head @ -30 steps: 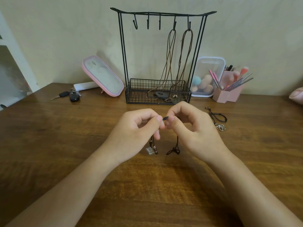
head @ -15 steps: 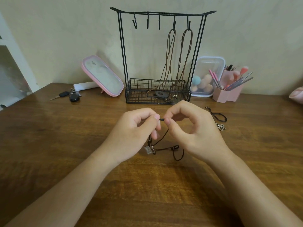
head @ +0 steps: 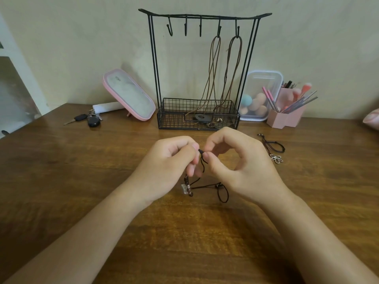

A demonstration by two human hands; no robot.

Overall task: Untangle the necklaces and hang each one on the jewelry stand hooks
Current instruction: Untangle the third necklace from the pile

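A black cord necklace (head: 205, 185) with a small beaded pendant (head: 186, 188) droops to the wooden table between my hands. My left hand (head: 170, 160) pinches the cord's upper end. My right hand (head: 240, 162) pinches the same cord just beside it, thumb against forefinger. The black wire jewelry stand (head: 205, 16) stands behind them. Two brown cord necklaces (head: 225, 74) hang from its two right hooks, their pendants lying in the wire basket (head: 174, 117). Three left hooks are bare. Another black cord necklace with a silver flower pendant (head: 275, 157) lies on the table to the right.
A pink-framed mirror (head: 129, 95) leans left of the stand, with keys (head: 90, 119) beside it. Right of the stand are a clear box of makeup sponges (head: 260, 95) and a pink brush holder (head: 287, 115). The wooden table (head: 61, 171) spreads around my hands.
The black cord has loosened: a tight bunch under my hands has opened into a strand and loop on the table. My fingertips have parted slightly along the cord.
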